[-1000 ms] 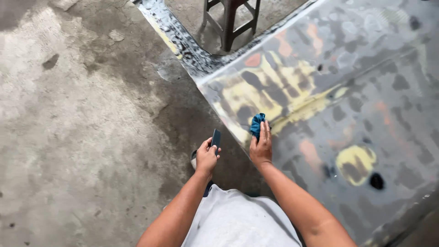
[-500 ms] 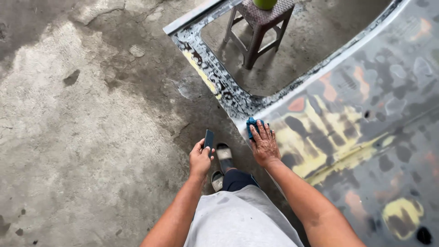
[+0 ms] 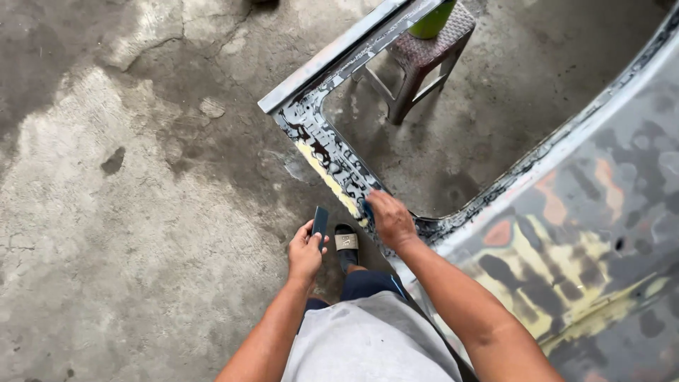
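Since the earlier frames the right hand (image 3: 391, 219) has been travelling off the broad filler-patched skin of the car door panel (image 3: 566, 233) and up onto the window-frame pillar (image 3: 327, 159), and the view is tilting with it, so the stool is now showing beyond the frame. That hand is lying palm-down with fingers curled over a blue cloth (image 3: 368, 209), of which only a sliver is peeking out at the fingertips, pressing it against the pillar's lower end where a yellow filler streak (image 3: 327, 180) is running along the metal. The left hand (image 3: 305, 249) is hanging free of the panel, closed around a small flat dark block (image 3: 320, 221) held upright between thumb and fingers — probably a sanding block, though its face is not showing. Judging from this, the wiping or rubbing of the sanded frame is the step in hand; the next move seems to call for steady pressure along the narrow pillar, following the streak upward without slipping off its edge. Outward from the hand, the door is lying flat and low over the concrete floor (image 3: 106, 212), its bare grey metal mottled with black, orange and yellow patches, the window opening showing floor through it. A sandalled foot (image 3: 346, 244) is standing just beside the frame, and a brown woven stool (image 3: 424, 64) carrying a green container (image 3: 433, 18) is standing well beyond.
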